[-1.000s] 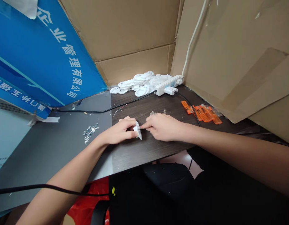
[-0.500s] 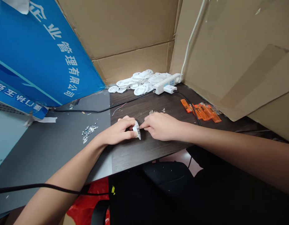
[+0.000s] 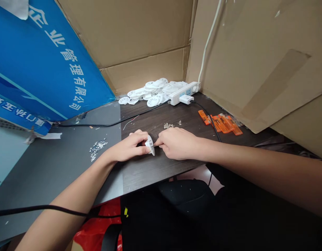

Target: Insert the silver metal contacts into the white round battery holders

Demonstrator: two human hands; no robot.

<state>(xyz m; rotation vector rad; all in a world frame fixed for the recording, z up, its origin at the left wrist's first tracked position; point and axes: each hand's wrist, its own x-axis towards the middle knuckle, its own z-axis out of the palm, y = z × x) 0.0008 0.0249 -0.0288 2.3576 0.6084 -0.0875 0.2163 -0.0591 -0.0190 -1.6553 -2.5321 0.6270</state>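
Is wearing black clothing (image 3: 150,223), pale-flecked in places. Is showing left forearm (image 3: 79,190), right forearm (image 3: 244,162), left hand (image 3: 131,145) and right hand (image 3: 178,143) bare.

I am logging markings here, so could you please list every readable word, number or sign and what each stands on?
"管理有限公司": on the glossy blue board with white lettering; the two stylised characters above are unclear.
Lower white row, same board: slanted, cut off, unreadable.
Pale blue panel, left edge: cut-off characters, too small.
Flat orange packets, held white round plastic disc: marks too small.
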